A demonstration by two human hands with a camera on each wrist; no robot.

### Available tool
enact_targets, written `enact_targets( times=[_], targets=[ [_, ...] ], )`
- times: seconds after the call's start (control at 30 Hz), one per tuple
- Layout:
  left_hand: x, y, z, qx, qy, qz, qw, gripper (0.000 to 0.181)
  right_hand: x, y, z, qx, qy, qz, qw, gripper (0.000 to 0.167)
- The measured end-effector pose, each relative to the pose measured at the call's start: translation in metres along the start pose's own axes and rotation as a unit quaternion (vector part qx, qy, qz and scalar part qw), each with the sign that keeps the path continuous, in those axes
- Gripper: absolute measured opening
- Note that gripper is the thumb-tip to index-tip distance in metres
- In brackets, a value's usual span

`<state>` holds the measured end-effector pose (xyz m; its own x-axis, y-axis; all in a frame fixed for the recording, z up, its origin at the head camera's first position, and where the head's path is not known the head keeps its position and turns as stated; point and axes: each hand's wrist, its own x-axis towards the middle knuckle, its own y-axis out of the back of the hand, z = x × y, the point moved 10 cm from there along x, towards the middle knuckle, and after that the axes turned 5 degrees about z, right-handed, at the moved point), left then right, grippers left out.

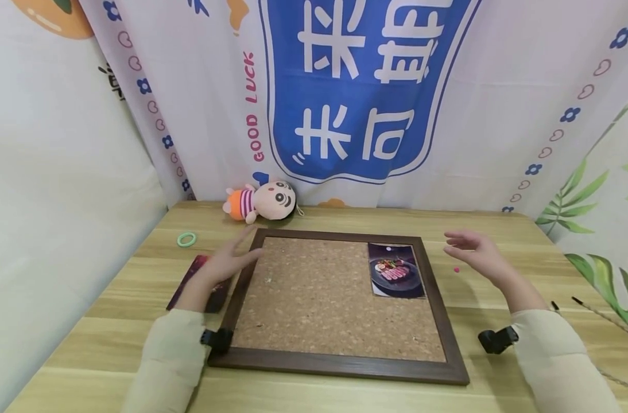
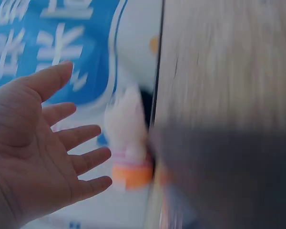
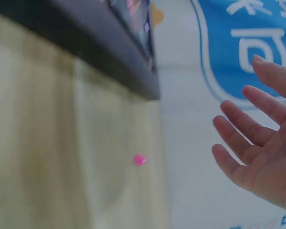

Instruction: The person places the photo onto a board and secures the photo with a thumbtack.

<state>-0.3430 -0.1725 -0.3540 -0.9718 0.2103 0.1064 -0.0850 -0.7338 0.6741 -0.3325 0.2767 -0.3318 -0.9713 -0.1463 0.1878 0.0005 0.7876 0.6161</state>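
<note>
A cork board (image 1: 314,304) in a dark brown wooden frame lies flat on the table. A picture card (image 1: 396,275) of a plated dish sits at its upper right corner, with a small pale round spot near its top edge. My left hand (image 1: 225,265) is over the board's left edge, fingers spread and holding nothing; the left wrist view shows its bare palm (image 2: 38,148). To the right of the frame, apart from it, hovers my right hand (image 1: 476,252), its fingers loosely bent and the palm (image 3: 271,167) empty. A dark reddish card (image 1: 218,295) lies partly under my left forearm.
A small pink pin-like dot (image 1: 456,269) lies on the table right of the frame. At the back left are a plush doll (image 1: 267,201) and a green ring (image 1: 186,239). Dark-tipped cords (image 1: 603,315) lie at the right edge. A printed curtain (image 1: 479,115) hangs behind the table.
</note>
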Motion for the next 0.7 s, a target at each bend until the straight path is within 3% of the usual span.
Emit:
enact_targets(
  times=[0.13,0.27,0.47,0.7],
  targets=[
    [-0.016,0.035,-0.032,0.002,0.019,0.042,0.9989,0.074,-0.002,0.001,0.019,0.003,-0.014,0.020,0.9997,0.048],
    [-0.033,0.055,-0.060,-0.010,0.056,0.059,0.9967,0.079,-0.004,0.002,0.041,-0.004,-0.030,0.036,0.9989,0.045],
    [-0.051,0.064,-0.092,-0.057,0.115,0.076,0.9888,0.086,-0.008,0.002,0.063,-0.006,-0.046,0.041,0.9981,0.044],
    [-0.053,0.064,-0.111,-0.022,0.129,0.085,0.9878,0.089,-0.012,0.002,0.081,-0.020,-0.057,0.047,0.9971,0.039]
  ],
)
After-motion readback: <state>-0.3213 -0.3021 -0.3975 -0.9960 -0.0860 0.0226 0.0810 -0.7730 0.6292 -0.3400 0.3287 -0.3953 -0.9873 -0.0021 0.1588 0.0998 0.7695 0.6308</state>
